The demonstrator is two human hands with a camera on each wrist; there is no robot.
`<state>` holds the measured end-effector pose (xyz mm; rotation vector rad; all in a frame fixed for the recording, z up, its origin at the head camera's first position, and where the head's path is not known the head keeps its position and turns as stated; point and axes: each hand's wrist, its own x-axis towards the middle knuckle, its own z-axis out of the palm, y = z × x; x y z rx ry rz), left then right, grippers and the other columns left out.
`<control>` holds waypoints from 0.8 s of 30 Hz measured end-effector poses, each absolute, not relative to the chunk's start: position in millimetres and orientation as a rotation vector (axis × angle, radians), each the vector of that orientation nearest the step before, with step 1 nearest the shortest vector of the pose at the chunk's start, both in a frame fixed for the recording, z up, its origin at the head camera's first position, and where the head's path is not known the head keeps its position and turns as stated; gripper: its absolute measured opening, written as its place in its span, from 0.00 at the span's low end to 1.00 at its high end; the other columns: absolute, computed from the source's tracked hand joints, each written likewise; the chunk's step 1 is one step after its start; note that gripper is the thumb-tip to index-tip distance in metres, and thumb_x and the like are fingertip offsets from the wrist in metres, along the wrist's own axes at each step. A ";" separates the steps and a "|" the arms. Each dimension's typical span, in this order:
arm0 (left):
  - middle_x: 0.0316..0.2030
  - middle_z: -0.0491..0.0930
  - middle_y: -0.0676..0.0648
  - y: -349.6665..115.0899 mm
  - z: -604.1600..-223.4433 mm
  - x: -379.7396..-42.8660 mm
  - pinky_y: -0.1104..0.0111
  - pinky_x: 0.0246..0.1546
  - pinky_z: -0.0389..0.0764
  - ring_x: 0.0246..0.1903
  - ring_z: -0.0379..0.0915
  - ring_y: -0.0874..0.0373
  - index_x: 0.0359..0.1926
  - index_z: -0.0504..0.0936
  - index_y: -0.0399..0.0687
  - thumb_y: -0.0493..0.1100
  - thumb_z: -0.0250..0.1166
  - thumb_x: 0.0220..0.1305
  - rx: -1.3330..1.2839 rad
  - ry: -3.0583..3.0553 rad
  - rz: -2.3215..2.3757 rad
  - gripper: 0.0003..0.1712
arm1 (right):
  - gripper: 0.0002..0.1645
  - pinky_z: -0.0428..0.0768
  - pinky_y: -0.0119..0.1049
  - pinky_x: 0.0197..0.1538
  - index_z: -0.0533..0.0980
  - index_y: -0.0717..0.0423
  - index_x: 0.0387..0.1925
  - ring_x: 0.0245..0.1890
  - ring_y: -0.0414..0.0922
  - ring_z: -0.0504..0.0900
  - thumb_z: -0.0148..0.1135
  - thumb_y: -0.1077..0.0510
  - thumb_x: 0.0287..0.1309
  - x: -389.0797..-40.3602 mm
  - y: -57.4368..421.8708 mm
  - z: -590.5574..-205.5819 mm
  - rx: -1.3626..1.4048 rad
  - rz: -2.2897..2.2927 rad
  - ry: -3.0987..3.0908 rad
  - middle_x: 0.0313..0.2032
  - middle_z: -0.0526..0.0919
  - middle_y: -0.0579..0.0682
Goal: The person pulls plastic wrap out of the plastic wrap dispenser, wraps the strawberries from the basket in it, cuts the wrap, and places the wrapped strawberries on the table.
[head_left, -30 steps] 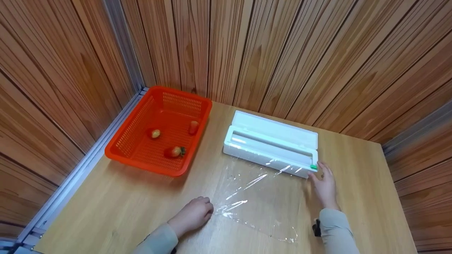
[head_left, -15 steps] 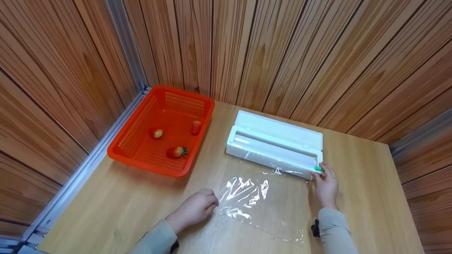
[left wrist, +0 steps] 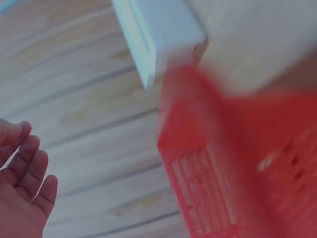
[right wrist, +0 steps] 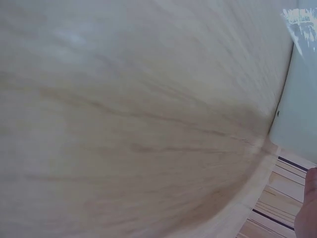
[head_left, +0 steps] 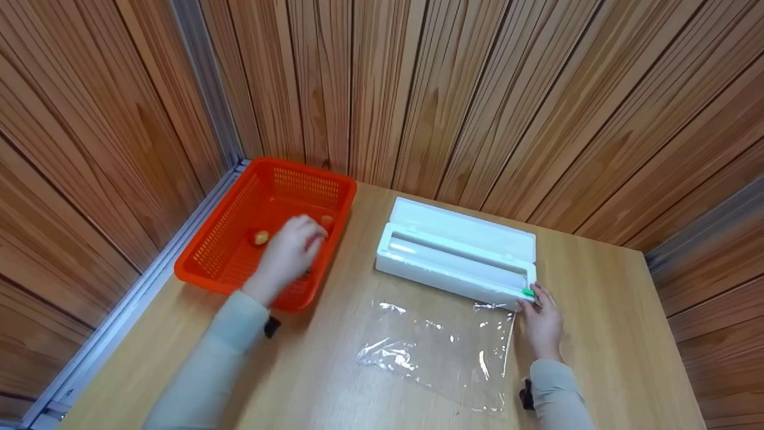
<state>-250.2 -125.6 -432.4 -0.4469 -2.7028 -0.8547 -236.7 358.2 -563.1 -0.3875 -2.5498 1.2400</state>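
My left hand [head_left: 290, 251] is over the orange plastic basket [head_left: 209, 251], its fingers loosely bent with nothing held; the left wrist view shows the same hand [left wrist: 25, 183] beyond the basket's rim. A pale-tipped red fruit [head_left: 261, 237] lies left of the hand in the basket, and another fruit [head_left: 326, 221] lies by the right wall. The hand mostly hides a third. My right hand [head_left: 543, 322] grips the right front corner of a white cling film box [head_left: 441, 272], thumb at the front, fingers by the green slider [head_left: 529, 292]. Clear cling film [head_left: 436, 352] spreads from the box across the table.
The box's white lid [head_left: 465, 227] stands open toward the wood-panelled wall [head_left: 453, 95]. Basket and box both stand on the wooden table [head_left: 609, 334], the basket near its left edge beside a metal rail [head_left: 119, 298].
My left hand has let go of the cling film's left edge and moved up and left over the basket. The film now lies flatter. My right hand has stayed at the box's corner.
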 end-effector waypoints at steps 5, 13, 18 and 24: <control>0.38 0.73 0.50 -142.6 -432.4 -292.5 0.62 0.43 0.74 0.40 0.68 0.55 0.39 0.78 0.49 0.41 0.55 0.59 -0.252 -2.674 -0.959 0.08 | 0.29 0.69 0.30 0.54 0.64 0.56 0.58 0.59 0.49 0.67 0.57 0.60 0.52 -235.3 357.5 -563.8 -0.404 1.257 -2.544 0.63 0.61 0.49; 0.38 0.72 0.48 -161.6 -459.5 -332.9 0.60 0.43 0.73 0.39 0.68 0.53 0.41 0.77 0.48 0.43 0.52 0.62 0.021 -2.604 -0.999 0.10 | 0.28 0.70 0.30 0.54 0.64 0.53 0.58 0.59 0.46 0.67 0.56 0.60 0.53 -231.2 351.8 -562.8 -0.440 1.285 -2.526 0.63 0.60 0.46; 0.40 0.72 0.46 -157.6 -466.9 -341.2 0.58 0.44 0.72 0.41 0.67 0.50 0.43 0.75 0.47 0.43 0.53 0.61 0.000 -2.706 -0.924 0.11 | 0.29 0.68 0.33 0.57 0.64 0.54 0.58 0.60 0.47 0.66 0.56 0.59 0.53 -227.9 352.2 -560.0 -0.437 1.283 -2.526 0.63 0.60 0.47; 0.52 0.65 0.40 -159.1 -485.6 -343.0 0.51 0.51 0.68 0.49 0.62 0.45 0.53 0.68 0.43 0.42 0.53 0.60 -0.122 -3.091 -0.883 0.20 | 0.29 0.69 0.32 0.56 0.65 0.53 0.57 0.58 0.47 0.67 0.57 0.59 0.52 -226.8 352.0 -558.3 -0.427 1.268 -2.533 0.63 0.60 0.46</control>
